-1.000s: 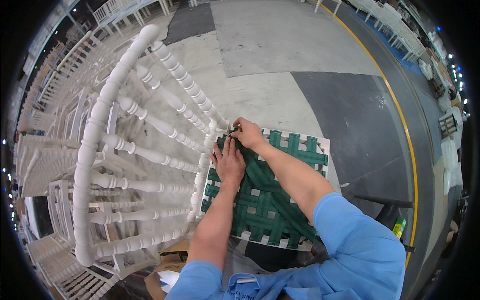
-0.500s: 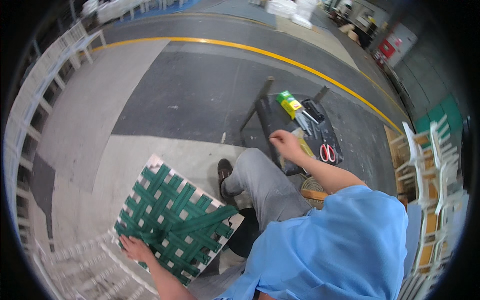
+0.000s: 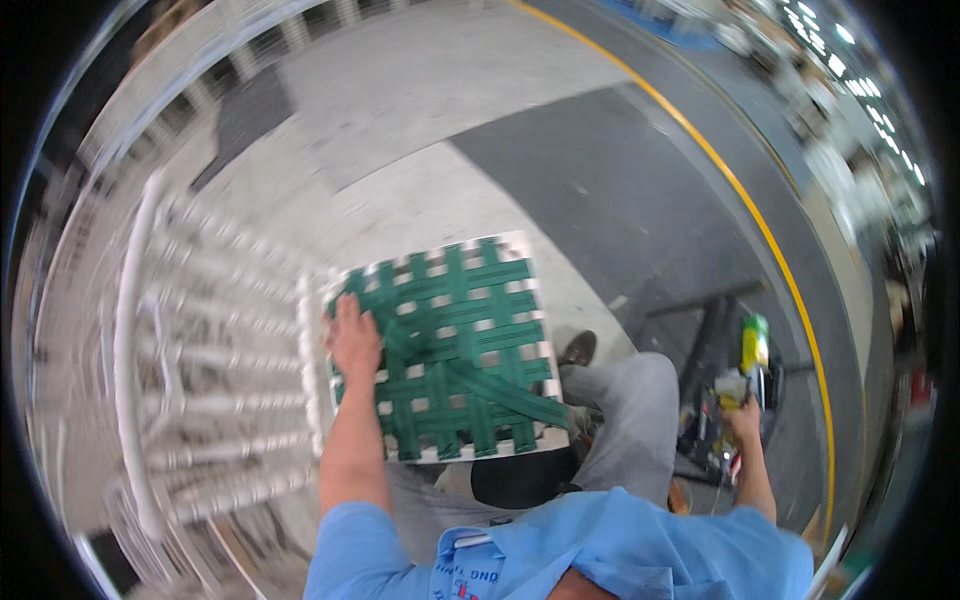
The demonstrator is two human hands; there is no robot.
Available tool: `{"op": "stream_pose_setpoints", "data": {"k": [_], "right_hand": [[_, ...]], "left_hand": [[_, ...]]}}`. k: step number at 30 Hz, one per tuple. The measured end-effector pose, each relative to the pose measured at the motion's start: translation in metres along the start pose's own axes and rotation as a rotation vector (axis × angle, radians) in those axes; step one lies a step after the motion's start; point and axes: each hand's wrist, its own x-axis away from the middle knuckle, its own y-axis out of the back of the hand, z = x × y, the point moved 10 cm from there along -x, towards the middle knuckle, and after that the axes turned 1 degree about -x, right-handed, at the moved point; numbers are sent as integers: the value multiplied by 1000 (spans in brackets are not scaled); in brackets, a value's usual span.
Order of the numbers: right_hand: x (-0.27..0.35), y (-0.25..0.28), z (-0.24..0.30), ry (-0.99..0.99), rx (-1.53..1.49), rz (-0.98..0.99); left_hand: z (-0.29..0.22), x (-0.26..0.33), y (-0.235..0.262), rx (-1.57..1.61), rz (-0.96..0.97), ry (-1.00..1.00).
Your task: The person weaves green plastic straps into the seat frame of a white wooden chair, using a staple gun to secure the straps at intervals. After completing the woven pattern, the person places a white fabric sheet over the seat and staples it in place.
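Observation:
A white chair's square seat point(image 3: 555, 375) is woven with green webbing straps point(image 3: 480, 320) in a basket pattern. One loose green strap end point(image 3: 525, 400) lies slantwise across the near right part of the weave. My left hand point(image 3: 355, 340) rests on the seat's left edge, fingers apart on the webbing. Far to the right, my right hand point(image 3: 742, 418) reaches over a dark stool point(image 3: 705, 345) that bears tools. Its fingers are at a small pale item point(image 3: 731, 385), but blur hides whether they grip it. A green and yellow box point(image 3: 755, 340) stands just beyond.
The chair's white spindled back point(image 3: 135, 370) spreads to the left of the seat. More white chairs point(image 3: 240, 60) line the far left. A yellow line point(image 3: 720, 165) curves over the grey floor point(image 3: 600, 170). My knee point(image 3: 645, 395) sits between seat and stool.
The view has swung left, so seat and stool appear shifted. My right hand has moved farther over the stool, to the pale item. My left hand stays on the seat's left edge.

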Motion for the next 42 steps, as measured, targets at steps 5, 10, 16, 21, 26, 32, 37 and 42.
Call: {"op": "stream_pose_setpoints", "data": {"k": [5, 10, 16, 21, 26, 32, 37, 42], "right_hand": [[2, -88, 180, 244, -104, 336], [71, -254, 402, 263, -205, 768], [199, -488, 543, 475, -241, 1336], [253, -584, 558, 414, -57, 1383], [255, -614, 546, 458, 1, 1331], [262, -613, 552, 491, -32, 1299], [258, -618, 553, 548, -18, 1280], [261, -621, 551, 597, 14, 1296]], "left_hand": [[15, 6, 7, -60, -46, 19], [26, 11, 9, 24, -86, 38], [14, 4, 5, 115, -88, 10], [25, 4, 3, 174, -61, 30], [26, 3, 5, 195, -65, 35], [35, 3, 6, 216, -57, 57], [25, 3, 10, 133, -95, 27], [29, 6, 12, 203, -176, 5]]}}
